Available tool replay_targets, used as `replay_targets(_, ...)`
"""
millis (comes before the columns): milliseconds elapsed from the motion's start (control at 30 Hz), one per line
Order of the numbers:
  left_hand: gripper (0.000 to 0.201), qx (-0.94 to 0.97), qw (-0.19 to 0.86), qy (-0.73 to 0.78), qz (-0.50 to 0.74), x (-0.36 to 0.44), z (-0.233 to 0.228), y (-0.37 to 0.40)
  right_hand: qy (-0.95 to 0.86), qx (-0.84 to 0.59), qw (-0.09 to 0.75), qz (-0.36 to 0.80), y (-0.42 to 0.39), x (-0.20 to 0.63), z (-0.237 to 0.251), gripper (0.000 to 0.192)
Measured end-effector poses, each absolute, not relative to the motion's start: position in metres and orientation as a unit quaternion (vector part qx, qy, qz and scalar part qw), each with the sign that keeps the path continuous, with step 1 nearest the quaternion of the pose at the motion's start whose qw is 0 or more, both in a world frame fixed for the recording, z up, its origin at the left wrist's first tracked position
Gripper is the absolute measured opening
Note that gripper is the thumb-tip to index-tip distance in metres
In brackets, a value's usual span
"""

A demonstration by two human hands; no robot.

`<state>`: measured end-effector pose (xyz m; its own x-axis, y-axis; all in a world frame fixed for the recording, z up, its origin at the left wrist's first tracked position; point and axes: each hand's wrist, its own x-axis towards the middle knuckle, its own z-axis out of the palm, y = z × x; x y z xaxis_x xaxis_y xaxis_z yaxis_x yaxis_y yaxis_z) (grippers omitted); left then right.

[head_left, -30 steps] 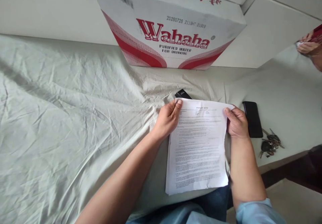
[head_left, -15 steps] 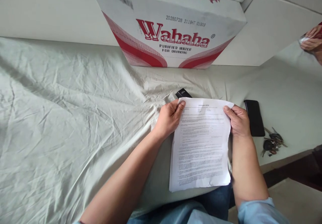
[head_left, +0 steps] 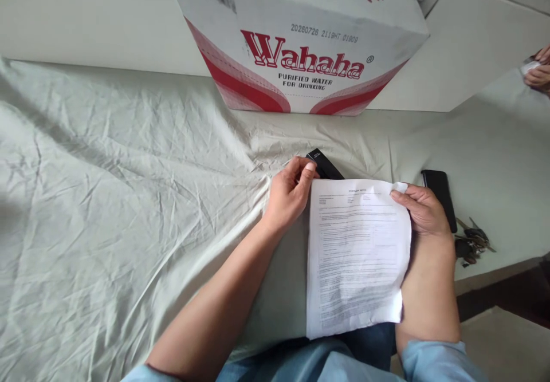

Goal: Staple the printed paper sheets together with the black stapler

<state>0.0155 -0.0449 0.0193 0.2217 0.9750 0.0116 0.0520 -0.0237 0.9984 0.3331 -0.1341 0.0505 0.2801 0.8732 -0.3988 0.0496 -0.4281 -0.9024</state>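
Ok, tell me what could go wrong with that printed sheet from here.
1. The white printed paper sheet overhangs the edge of the surface covered by the wrinkled pale cloth; only the right hand pinches its top corner, so it may slide off or crease.
2. The left hand sits beside the small black rectangular object and might knock it.
3. The black phone and bunch of keys lie near the edge and could be nudged off.

Cardboard box (head_left: 301,38): "Wahaha", "PURIFIED WATER FOR DRINKING", "20260726 2119HT 01809". Printed sheet (head_left: 356,256): text unreadable.
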Motion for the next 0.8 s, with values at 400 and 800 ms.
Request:
replay_targets(400, 0.037, 0.721, 0.352, 0.407, 0.435, 0.017, 0.007, -0.046, -0.354, -0.646, 0.471, 0.485, -0.152, 0.333, 0.056, 0.047)
replay_targets(800, 0.043, 0.827, 0.337, 0.26, 0.366, 0.022, -0.007, -0.051, -0.345, -0.634, 0.436, 0.538, -0.143, 0.321, 0.045, 0.046)
